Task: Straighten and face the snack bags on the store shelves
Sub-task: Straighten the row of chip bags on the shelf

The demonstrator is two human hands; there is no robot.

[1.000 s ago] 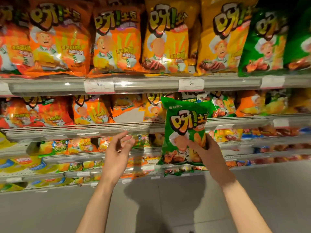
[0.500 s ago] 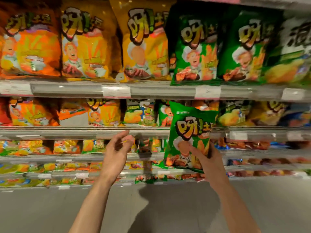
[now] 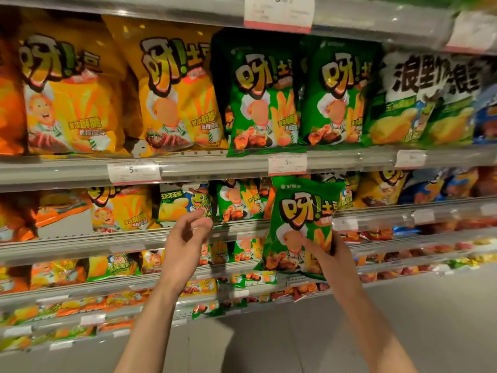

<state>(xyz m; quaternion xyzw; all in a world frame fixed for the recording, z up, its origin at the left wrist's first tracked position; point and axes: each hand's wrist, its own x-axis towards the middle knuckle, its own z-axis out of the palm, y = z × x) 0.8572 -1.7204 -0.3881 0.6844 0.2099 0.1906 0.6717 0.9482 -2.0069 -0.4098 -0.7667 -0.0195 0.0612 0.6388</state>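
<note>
Holding a green bag (image 3: 301, 224) up by its lower right corner, the right hand (image 3: 334, 254) has thumb in front and fingers curled behind, so the printed face stays toward the aisle – a grip that looks chosen to keep the front readable while a slot is found. Hanging in the air just below the shelf rail (image 3: 215, 168), the bag overlaps the row beneath that rail and sits on no shelf yet. Directly above the rail stand two matching green bags (image 3: 295, 98), upright and facing out; by the match in colour and print, that block is probably where this one belongs.

Left of the bag, the left hand (image 3: 185, 238) holds nothing, its fingers loosely curled, raised near a small frog-print bag (image 3: 188, 203) below the rail – likely ready to steady or part the stock.

Yellow bags (image 3: 177, 98) stand left of the green pair above the rail, a white-topped bag (image 3: 425, 103) to the right. The green block looks tightly packed edge to edge, so there is little gap to slide into, and the price tag (image 3: 287, 164) on the rail juts right under it – both could snag the bag as it goes up. Rows below the rail look leaning and mixed
</note>
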